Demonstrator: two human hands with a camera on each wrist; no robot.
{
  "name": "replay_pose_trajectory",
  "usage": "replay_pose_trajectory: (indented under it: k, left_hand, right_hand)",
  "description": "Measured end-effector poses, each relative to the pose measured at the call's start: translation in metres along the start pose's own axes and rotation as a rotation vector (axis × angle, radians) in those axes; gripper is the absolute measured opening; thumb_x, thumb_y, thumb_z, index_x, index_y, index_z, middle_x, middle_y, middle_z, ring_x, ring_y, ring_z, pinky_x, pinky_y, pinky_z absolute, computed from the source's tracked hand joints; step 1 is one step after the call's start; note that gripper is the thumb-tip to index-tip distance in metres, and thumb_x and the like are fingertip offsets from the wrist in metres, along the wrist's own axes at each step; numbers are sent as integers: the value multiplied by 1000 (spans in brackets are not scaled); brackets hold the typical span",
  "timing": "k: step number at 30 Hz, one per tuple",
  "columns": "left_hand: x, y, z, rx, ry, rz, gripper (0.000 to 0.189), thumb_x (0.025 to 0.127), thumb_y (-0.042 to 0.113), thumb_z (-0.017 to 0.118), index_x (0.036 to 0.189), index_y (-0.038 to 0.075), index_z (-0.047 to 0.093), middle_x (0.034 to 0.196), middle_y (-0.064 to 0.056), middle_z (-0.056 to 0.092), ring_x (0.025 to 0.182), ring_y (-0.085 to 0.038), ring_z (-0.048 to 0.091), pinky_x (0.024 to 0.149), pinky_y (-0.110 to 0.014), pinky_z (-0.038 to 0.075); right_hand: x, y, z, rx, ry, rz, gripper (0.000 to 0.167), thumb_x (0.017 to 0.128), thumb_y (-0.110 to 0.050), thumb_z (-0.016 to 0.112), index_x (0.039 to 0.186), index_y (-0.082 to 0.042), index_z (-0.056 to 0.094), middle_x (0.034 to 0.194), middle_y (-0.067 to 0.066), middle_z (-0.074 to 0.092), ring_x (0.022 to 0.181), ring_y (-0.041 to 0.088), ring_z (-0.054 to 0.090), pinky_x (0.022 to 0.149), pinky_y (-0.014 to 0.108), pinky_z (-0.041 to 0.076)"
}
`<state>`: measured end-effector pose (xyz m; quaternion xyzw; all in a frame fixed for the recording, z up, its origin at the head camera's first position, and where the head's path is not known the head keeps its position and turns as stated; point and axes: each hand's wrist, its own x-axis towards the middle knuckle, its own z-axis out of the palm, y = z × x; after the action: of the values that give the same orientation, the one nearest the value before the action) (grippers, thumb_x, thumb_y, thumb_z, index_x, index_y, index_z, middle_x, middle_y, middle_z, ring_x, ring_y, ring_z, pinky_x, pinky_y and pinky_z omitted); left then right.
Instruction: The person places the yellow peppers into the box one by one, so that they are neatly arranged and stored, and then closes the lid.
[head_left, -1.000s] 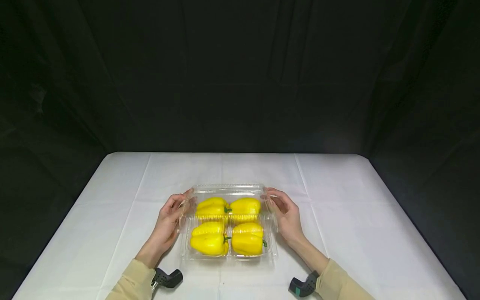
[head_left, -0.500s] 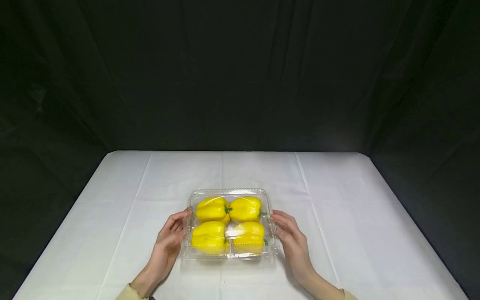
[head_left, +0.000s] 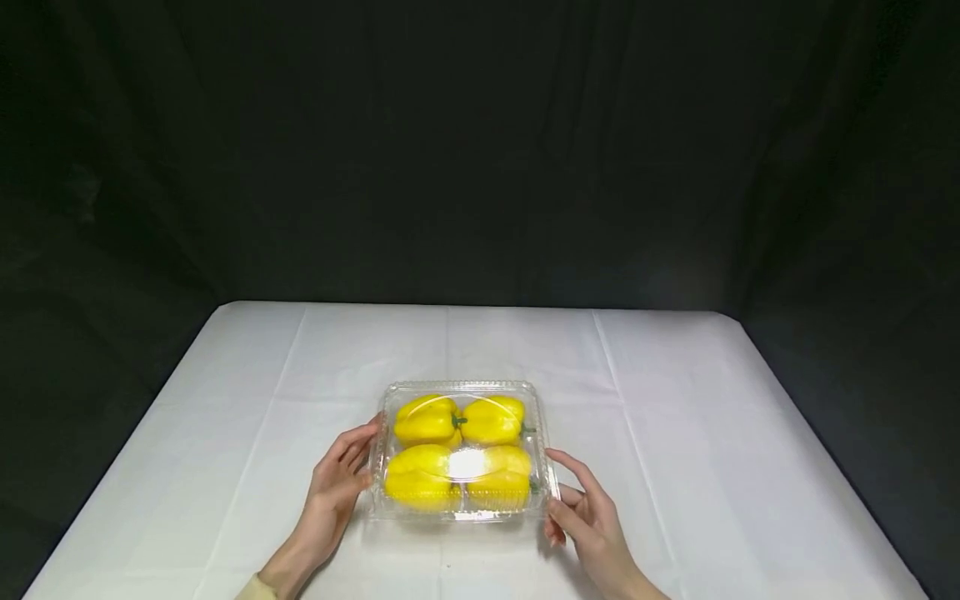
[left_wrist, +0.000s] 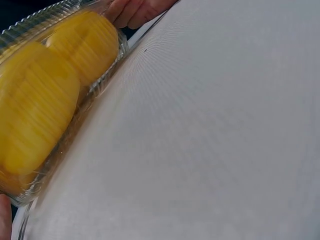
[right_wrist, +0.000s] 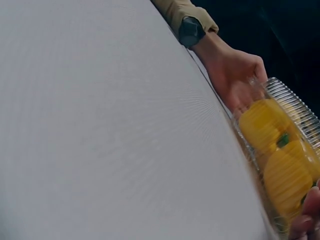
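Observation:
A clear plastic clamshell container, its lid lowered over the base, sits on the white table. Inside it lie several yellow bell peppers, with green stems showing. My left hand rests against the container's left side, fingers toward the back and thumb nearer the front. At the front right corner, my right hand pinches the rim, thumb on the edge and the other fingers bent below; its index finger touches the right side. Whether the lid is fully latched cannot be made out.
A white cloth with fold creases covers the table. Black curtains hang behind it and along both sides. A dark wrist device sits at the left sleeve in the right wrist view.
The lid has come down over the peppers toward the front. Both hands have left its back corners; my right hand has slid along the right side to the front corner.

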<state>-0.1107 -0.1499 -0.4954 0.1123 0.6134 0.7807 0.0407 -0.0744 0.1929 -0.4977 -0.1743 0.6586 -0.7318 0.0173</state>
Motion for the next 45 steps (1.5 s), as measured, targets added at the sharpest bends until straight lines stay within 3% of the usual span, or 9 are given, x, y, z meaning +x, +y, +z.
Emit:
replay_pose_trajectory:
  k: [6,13,17,25,31,40,45]
  left_hand:
    - [4,-4,1,45,8,22,47,96,0,54,142,-4,42,155,-8,42,139,-2,41,112,-15,36]
    - [5,-9,3,94,4,22,42,98,4,53,139,0,46,158,-17,37,141,-4,40,113,-15,34]
    - [5,-10,4,117,3,22,41,99,6,54,139,-1,47,158,-17,37,140,-2,40,113,-15,34]
    - [8,-11,6,150,37,17,38,98,7,56,135,1,51,154,-15,43,140,-12,43,111,-17,38]
    - [6,-11,7,150,55,-6,38,98,8,57,134,2,52,152,-15,45,141,-15,43,109,-17,40]
    - [7,-10,6,194,62,-10,39,98,9,56,136,2,51,151,-11,47,140,-13,44,109,-17,40]
    - [8,-10,7,183,70,-13,40,98,9,57,137,1,50,150,-13,48,135,-5,47,108,-17,41]
  right_hand:
    - [1,-1,0,93,86,105,55,97,4,52,148,-4,33,79,0,64,64,7,59,53,19,47]
    - [-3,-4,-1,105,156,177,49,97,1,56,141,-8,39,77,-1,65,63,8,60,54,17,47]
    - [-6,-2,-3,120,152,171,47,98,1,55,140,-9,39,77,-1,65,63,8,60,54,18,49]
    - [-6,0,-8,130,90,95,55,103,-2,44,154,-6,24,76,0,62,63,8,56,52,22,50]
    - [-10,-2,-7,82,118,152,52,106,-10,41,155,-9,25,70,-1,61,58,7,53,50,22,49]
    - [-10,-3,-6,69,131,126,51,106,-8,41,154,-8,26,71,-1,60,59,7,53,50,23,49]
    - [-6,-6,-3,6,233,184,48,105,-11,44,152,-10,33,70,1,59,57,10,53,48,24,48]
